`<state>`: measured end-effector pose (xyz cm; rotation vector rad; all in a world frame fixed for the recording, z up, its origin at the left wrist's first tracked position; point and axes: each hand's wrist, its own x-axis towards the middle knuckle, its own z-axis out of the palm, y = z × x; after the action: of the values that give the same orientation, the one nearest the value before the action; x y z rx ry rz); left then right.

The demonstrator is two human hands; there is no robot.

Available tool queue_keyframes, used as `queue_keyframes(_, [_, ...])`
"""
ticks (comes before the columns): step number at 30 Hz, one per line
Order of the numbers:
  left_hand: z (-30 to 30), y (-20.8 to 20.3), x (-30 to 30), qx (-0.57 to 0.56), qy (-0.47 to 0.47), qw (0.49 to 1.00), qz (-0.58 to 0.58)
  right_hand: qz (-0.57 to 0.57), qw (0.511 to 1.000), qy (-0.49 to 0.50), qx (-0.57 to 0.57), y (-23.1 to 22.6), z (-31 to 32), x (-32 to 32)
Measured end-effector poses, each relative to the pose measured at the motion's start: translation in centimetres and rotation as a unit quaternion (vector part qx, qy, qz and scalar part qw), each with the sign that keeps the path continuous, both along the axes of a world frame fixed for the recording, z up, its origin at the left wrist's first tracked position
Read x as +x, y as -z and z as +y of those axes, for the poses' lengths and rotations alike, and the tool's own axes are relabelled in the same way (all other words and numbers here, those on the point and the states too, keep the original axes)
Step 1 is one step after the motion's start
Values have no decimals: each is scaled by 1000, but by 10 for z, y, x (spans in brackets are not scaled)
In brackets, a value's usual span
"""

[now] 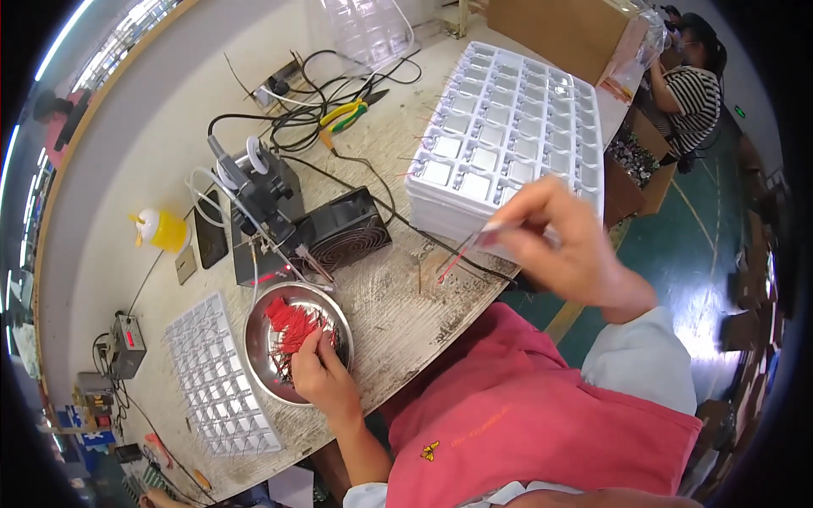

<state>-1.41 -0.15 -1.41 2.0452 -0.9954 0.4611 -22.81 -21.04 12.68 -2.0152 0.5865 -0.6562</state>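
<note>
My left hand point(326, 379) reaches over the rim of a round metal bowl point(257, 360), its fingers closed on short red wires point(290, 326) piled inside. Some dark wire ends show among the red ones. My right hand point(563, 245), slightly blurred, is raised at the near side of a stack of white plastic trays point(436, 212). Between its thumb and fingers is a small greyish part point(489, 234), with a thin red wire point(451, 268) and a dark one trailing down-left. The part's exact kind is too blurred to make out. Shiny square pieces fill pockets in the top tray.
A black bench device point(262, 182) with a spool and tube stands behind the bowl, beside a black fan point(351, 237). Left are another pocketed tray point(222, 381) and a yellow bottle point(165, 230). Cables and pliers point(349, 114) lie behind. A person point(699, 93) sits far right.
</note>
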Motion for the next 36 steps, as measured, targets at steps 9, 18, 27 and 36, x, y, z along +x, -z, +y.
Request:
queue_keyframes(9, [-4,1,-2,-9,10,1000,10,-133,950,278,-41,14,-221,11])
queue_keyframes(18, [-2,0,-3,3,4,1000,17,41,909,391,-135,71,-312,24])
queue_keyframes(27, [-3,4,-2,-6,5,999,51,107,865,384,-305,73,-298,25])
queue_keyframes(36, [0,-1,-2,-21,15,1000,18,334,791,292,-422,49,-253,33])
